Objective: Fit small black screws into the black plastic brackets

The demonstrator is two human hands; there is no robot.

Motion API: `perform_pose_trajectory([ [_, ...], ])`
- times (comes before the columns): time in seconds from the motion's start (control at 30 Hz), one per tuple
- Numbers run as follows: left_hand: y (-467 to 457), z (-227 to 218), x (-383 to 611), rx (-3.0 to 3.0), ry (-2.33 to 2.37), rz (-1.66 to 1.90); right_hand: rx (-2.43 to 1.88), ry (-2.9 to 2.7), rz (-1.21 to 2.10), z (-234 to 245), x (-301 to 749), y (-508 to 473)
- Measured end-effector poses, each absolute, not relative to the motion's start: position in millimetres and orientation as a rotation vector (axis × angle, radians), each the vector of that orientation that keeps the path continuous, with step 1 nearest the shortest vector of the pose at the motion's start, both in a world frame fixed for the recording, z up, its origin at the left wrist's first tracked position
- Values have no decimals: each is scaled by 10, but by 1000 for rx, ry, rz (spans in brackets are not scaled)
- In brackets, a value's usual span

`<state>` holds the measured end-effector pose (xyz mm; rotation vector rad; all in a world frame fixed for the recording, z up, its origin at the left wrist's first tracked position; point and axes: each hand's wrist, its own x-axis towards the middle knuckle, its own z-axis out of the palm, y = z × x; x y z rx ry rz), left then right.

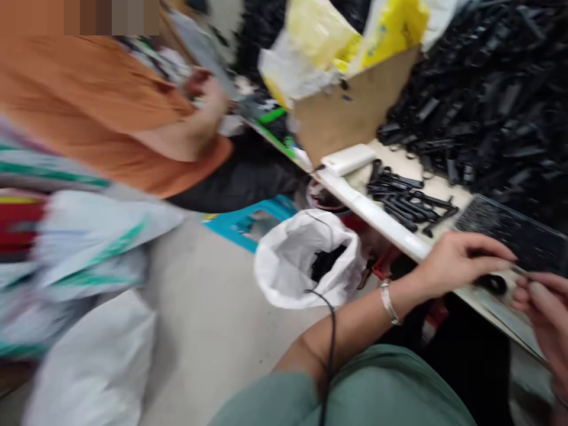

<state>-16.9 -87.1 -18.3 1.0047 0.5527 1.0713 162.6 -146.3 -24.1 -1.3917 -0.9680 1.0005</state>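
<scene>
A: Which step is this?
B: Handling one small part (520, 271), I'd judge; left hand (465, 263) and right hand (544, 307) seem to pinch it between their fingertips, over the surface (377, 214), beside the tray (532, 223).
A: And the next move?
B: Probably calls for steady fingertips.
A: Its look?
B: Thin, greyish; blur hides its exact shape.

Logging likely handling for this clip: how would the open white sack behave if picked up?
The white sack would probably flop, since it looks creased. The dark contents might make it sag, though their weight is unclear.
</scene>
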Motion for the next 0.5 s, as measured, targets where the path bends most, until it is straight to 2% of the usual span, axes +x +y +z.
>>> perform_pose_trajectory([
  [0.13,-925,-139,-239,1027,613,1117,-1292,-785,1179,10,1298,-1456],
  [0.33,-984,-152,-143,1054,588,1081,-1104,-673,1372,-45,1384,-1454],
  [0.5,-1031,-179,-79,1038,605,1091,-1052,-686,1394,-69,1378,-1493],
])
